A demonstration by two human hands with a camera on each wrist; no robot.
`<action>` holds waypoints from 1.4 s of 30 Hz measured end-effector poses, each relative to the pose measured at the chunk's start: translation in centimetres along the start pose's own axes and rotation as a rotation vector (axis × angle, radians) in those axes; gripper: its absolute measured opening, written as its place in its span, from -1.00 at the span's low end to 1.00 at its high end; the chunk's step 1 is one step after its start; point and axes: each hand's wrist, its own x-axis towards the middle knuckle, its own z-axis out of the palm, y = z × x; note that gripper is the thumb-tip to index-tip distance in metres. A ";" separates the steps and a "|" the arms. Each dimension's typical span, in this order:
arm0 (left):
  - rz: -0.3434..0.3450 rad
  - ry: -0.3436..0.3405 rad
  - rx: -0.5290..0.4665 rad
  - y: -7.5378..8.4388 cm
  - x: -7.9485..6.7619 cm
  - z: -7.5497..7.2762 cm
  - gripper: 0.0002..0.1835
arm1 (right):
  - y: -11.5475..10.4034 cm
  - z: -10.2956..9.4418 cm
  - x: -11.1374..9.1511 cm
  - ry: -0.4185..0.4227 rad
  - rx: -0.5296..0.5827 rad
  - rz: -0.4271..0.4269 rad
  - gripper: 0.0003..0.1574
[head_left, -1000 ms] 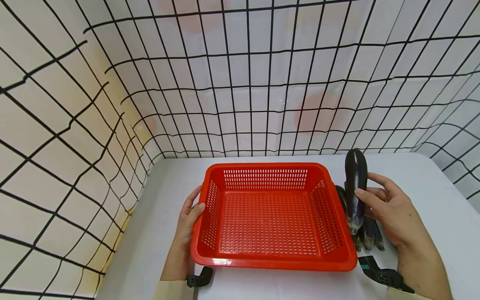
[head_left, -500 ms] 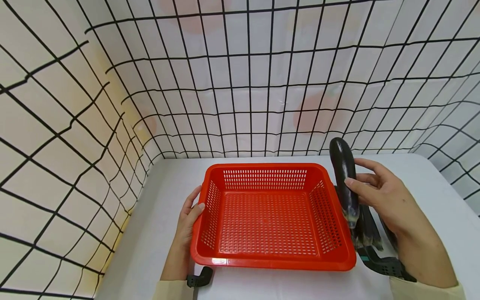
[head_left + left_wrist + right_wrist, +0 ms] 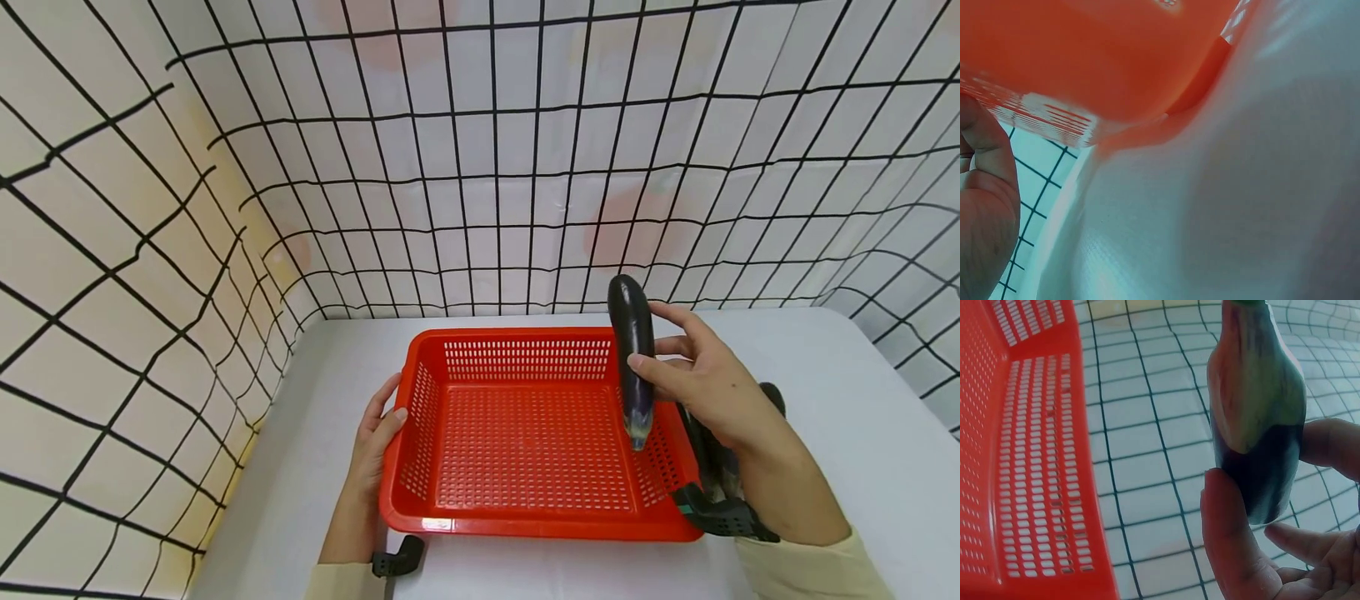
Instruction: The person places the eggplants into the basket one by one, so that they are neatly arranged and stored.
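Note:
A dark purple eggplant [image 3: 633, 354] is pinched between the thumb and fingers of my right hand [image 3: 693, 375], held over the right side of a red plastic basket [image 3: 540, 527]. The eggplant stands nearly upright, its stem end pointing down toward me. In the right wrist view the eggplant's [image 3: 1257, 425] pale stem end fills the space between thumb and fingers. My left hand [image 3: 375, 442] grips the basket's left rim, thumb on top. The basket holds nothing I can see. In the left wrist view only part of the left hand [image 3: 988, 200] shows beside the basket wall.
Several more eggplants [image 3: 705, 454] lie on the white table [image 3: 862, 467] right of the basket, partly hidden by my right hand and forearm. A white wall with black grid lines [image 3: 495, 200] rises behind the table and along both sides.
My right hand has carried the eggplant leftward, from above the other eggplants to over the basket's right side. The left hand and the basket stay nearly where they were.

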 end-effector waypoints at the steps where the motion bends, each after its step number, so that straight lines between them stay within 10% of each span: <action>1: 0.000 0.000 -0.001 0.0 0.0 0.0 -0.36 | -0.1 0.3 0.1 -0.009 0.008 0.002 0.04; 42: 0.011 -0.047 0.023 0.2 0.0 -0.2 -0.33 | -1.0 9.4 4.1 -0.133 -0.041 0.086 -0.04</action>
